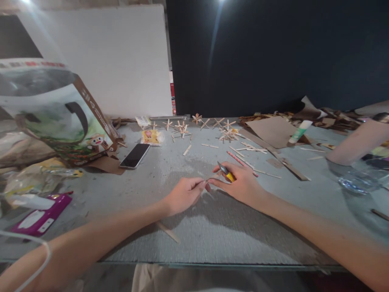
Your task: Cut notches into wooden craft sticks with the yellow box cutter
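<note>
My left hand is closed in a pinch above the middle of the grey table; what lies between its fingertips is too small to make out. Close on its right, my right hand is wrapped around a yellow utility knife, whose blade points up and to the left. The right index fingertip almost meets the left fingertips. A red patterned pencil and thin wooden sticks lie just beyond my right hand. Another stick lies below my left forearm.
Small crossed-stick pieces stand at the back. A phone, a yellow packet, a large printed bag and a purple box are on the left. Cardboard, a glue stick and a cylinder are at right.
</note>
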